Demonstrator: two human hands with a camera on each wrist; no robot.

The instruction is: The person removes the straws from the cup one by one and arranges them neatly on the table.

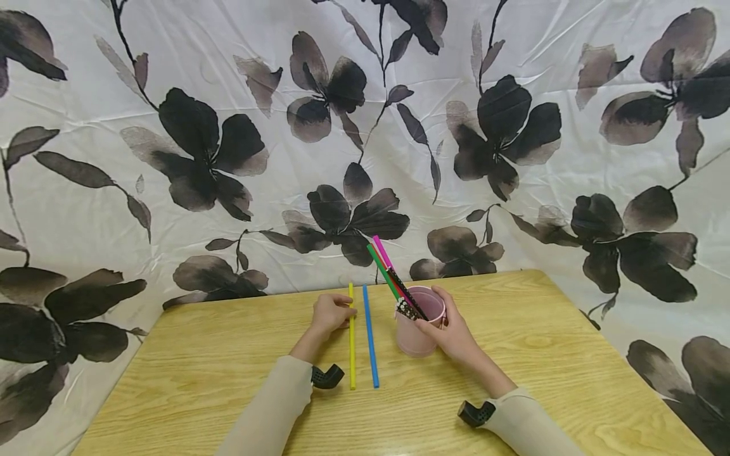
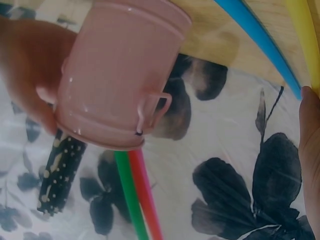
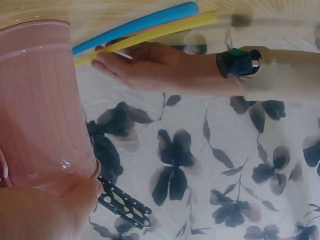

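My right hand [image 1: 456, 332] grips the rim of a small pink bucket [image 1: 415, 339], thumb at the front and fingers around the far side. Green [image 1: 383, 271] and pink [image 1: 383, 253] straws stick out of it, leaning left, with a red one between them. A black item with white dots [image 3: 122, 205] also pokes past the rim. To the left, my left hand [image 1: 331, 311] pinches a yellow straw [image 1: 352, 354] partway along, between thumb and fingers. A blue straw [image 1: 371, 342] lies just right of the yellow one, nearly parallel, between it and the bucket.
The wooden table [image 1: 228, 361] carries all these things. Behind its far edge hangs a white cloth [image 1: 416, 171] with dark flowers. Each wrist wears a small black camera; the left one [image 1: 327, 377] sits close to the yellow straw's near end.
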